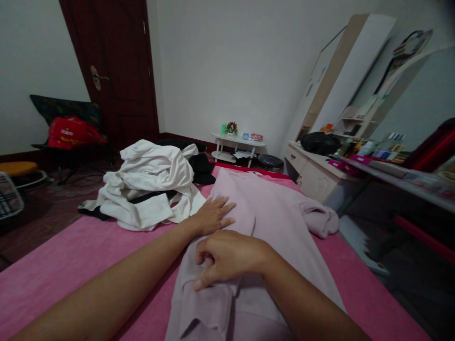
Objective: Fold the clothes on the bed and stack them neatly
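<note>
A pale pink sweatshirt (277, 208) lies spread on the pink bed cover (106, 246). Its left-hand sleeve is folded in over the body and runs toward me, with the cuff (208, 308) near the bottom of the view. On the other side the sleeve (322, 218) is bunched at the edge. My left hand (213, 217) rests flat on the folded sleeve with fingers spread. Closer to me, my right hand (227, 258) is over the same sleeve just above the cuff, its fingers loosely curled and the thumb apart, touching the fabric.
White and black clothes (152, 175) are heaped on the bed's far left. A dresser (316, 175) and a cluttered table (408, 177) stand at right. Behind the bed are a small white table (236, 139) and a stool (270, 161). A chair holds a red bag (74, 132).
</note>
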A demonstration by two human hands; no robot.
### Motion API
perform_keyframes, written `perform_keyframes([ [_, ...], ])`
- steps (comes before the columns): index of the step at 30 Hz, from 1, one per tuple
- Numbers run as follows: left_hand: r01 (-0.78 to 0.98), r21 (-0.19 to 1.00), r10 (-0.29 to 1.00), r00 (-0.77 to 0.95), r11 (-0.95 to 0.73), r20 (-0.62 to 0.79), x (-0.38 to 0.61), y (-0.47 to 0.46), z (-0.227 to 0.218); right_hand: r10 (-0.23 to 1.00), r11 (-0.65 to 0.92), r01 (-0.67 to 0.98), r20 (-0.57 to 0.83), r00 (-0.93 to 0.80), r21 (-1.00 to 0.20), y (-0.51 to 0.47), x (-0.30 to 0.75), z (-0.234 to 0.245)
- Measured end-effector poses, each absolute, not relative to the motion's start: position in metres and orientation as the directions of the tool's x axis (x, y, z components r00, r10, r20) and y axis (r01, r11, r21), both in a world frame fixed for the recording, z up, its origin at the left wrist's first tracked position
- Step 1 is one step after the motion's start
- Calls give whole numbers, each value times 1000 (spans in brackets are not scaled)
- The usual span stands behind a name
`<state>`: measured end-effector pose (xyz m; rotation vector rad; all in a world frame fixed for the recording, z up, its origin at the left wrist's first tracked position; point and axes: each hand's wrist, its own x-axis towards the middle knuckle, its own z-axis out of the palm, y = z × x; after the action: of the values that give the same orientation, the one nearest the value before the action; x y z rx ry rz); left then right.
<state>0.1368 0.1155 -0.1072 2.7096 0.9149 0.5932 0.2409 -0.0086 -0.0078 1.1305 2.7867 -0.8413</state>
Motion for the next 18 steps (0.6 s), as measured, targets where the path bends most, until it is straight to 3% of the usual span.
perform_keyframes([
  [4, 618, 157, 638, 742, -770, 208, 138, 115, -110, 731, 531, 569, 0, -682, -628, 0, 251, -9],
  [6, 630, 112, 637, 740, -769, 214, 139, 112, -109, 855, 464, 576, 170, -490, -673, 14, 274, -12],
  [8, 628, 102, 631, 736, -772, 245, 140, 109, -107, 908, 400, 633, 380, -176, -663, 30, 314, -17],
  [10, 633, 102, 634, 727, -768, 265, 140, 106, -106, 786, 312, 740, 600, 152, -596, 41, 369, -24],
  [12, 634, 98, 633, 722, -767, 278, 141, 104, -105, 605, 156, 838, 722, 337, -522, 43, 430, -31],
  [15, 643, 92, 638, 713, -761, 291, 142, 103, -106, 480, -230, 852, 706, 520, -471, 32, 510, -43],
  [18, 654, 79, 644, 705, -753, 298, 143, 103, -107, 525, -598, 721, 509, 682, -350, 15, 560, -58],
])
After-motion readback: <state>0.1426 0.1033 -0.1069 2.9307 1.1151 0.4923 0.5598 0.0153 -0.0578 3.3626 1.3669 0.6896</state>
